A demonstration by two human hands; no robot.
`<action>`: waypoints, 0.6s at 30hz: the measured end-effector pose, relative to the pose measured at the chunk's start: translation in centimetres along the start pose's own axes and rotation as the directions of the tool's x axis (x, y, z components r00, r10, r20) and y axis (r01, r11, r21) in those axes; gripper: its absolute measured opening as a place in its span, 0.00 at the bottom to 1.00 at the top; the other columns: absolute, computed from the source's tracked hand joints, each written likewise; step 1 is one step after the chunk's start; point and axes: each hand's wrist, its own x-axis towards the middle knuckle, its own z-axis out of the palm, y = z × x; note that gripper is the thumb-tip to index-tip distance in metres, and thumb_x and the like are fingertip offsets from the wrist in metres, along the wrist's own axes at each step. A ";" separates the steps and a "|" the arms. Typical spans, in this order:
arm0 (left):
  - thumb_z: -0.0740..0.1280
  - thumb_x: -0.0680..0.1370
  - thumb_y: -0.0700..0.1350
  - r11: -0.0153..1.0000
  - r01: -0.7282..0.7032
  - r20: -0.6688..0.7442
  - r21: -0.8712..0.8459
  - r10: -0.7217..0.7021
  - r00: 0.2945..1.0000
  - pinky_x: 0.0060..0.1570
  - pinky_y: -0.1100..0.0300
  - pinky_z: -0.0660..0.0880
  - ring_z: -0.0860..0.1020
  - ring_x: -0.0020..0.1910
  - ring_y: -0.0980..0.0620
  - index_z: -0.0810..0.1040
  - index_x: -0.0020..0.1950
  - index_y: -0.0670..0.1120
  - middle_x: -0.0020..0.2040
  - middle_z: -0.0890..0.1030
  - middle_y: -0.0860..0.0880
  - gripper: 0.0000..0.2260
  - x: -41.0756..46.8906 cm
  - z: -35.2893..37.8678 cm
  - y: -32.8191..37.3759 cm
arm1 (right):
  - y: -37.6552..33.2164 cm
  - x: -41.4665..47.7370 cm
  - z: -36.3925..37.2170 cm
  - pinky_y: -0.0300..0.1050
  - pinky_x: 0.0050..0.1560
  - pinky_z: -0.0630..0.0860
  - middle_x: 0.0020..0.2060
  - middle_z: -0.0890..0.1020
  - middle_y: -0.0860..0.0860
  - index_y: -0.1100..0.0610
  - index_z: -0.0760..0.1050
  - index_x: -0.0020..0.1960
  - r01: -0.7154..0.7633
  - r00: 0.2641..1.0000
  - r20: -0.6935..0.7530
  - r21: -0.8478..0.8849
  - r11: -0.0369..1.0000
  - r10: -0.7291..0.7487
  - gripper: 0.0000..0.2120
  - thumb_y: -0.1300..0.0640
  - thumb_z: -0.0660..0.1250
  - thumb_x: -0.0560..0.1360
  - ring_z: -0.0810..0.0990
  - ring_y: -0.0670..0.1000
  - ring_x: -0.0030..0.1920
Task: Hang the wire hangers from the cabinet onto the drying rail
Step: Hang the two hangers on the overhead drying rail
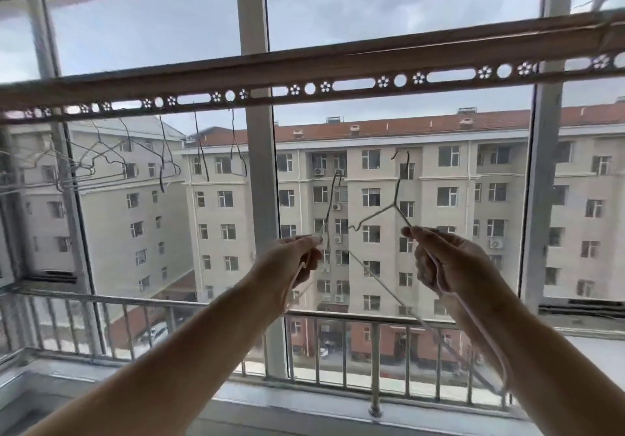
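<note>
The drying rail (355, 84), a brown bar pierced with round and flower-shaped holes, runs across the window above my hands. Several thin wire hangers (162, 161) hang from its left part. My right hand (439, 256) grips a pale wire hanger (399, 195) by its shoulder, its hook pointing up well below the rail. My left hand (297, 259) holds a second wire hanger (329, 205), its neck rising toward the middle window post. The two held hangers cross between my hands.
A large window with white posts (257, 151) stands right behind the rail. A metal balustrade (341, 320) runs along the sill below my arms. Apartment blocks show outside.
</note>
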 end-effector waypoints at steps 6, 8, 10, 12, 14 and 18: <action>0.67 0.76 0.41 0.996 -0.047 -0.023 -0.072 0.045 0.999 0.24 0.69 0.70 0.74 0.29 0.58 0.80 0.45 0.41 0.31 0.79 0.50 0.04 3.6 -1.4 4.9 | -1.2 4.0 5.2 0.34 0.21 0.58 0.19 0.68 0.46 0.61 0.79 0.46 0.102 0.995 -0.005 -0.118 0.988 -0.103 0.08 0.57 0.65 0.75 0.60 0.43 0.19; 0.65 0.77 0.41 0.992 -0.058 -0.034 -0.110 0.055 0.998 0.22 0.69 0.70 0.74 0.30 0.58 0.79 0.45 0.42 0.32 0.78 0.50 0.04 5.1 -1.4 6.1 | -1.5 6.0 6.1 0.34 0.21 0.59 0.18 0.69 0.46 0.63 0.78 0.47 0.126 0.992 0.016 -0.143 0.982 -0.125 0.09 0.58 0.64 0.75 0.61 0.42 0.18; 0.66 0.77 0.41 0.985 -0.084 -0.049 -0.150 0.078 0.996 0.21 0.70 0.69 0.74 0.29 0.58 0.79 0.44 0.42 0.31 0.78 0.50 0.04 6.9 -1.3 7.1 | -2.1 8.2 6.7 0.32 0.19 0.59 0.16 0.69 0.46 0.64 0.78 0.47 0.142 0.990 0.025 -0.156 0.977 -0.140 0.08 0.59 0.64 0.76 0.60 0.41 0.16; 0.66 0.76 0.41 0.978 -0.127 -0.083 -0.165 0.114 0.990 0.21 0.69 0.69 0.74 0.29 0.57 0.79 0.43 0.41 0.30 0.78 0.50 0.04 8.6 -1.3 7.9 | -2.5 10.5 7.0 0.32 0.18 0.59 0.16 0.69 0.46 0.62 0.78 0.46 0.156 0.988 0.044 -0.180 0.971 -0.150 0.07 0.58 0.64 0.76 0.61 0.41 0.16; 0.67 0.76 0.41 0.973 -0.175 -0.133 -0.153 0.155 0.979 0.23 0.68 0.68 0.74 0.31 0.56 0.78 0.42 0.42 0.31 0.78 0.49 0.04 10.5 -1.4 8.5 | -2.9 12.8 7.2 0.32 0.17 0.60 0.16 0.69 0.46 0.62 0.78 0.45 0.166 0.986 0.057 -0.207 0.964 -0.158 0.07 0.59 0.64 0.76 0.62 0.41 0.16; 0.67 0.76 0.42 0.968 -0.215 -0.193 -0.127 0.189 0.963 0.26 0.66 0.66 0.72 0.27 0.57 0.78 0.38 0.43 0.25 0.77 0.52 0.07 14.3 -1.6 9.5 | -3.4 17.4 7.5 0.32 0.20 0.60 0.19 0.70 0.50 0.70 0.77 0.49 0.186 0.982 0.041 -0.237 0.953 -0.182 0.14 0.58 0.66 0.75 0.63 0.44 0.18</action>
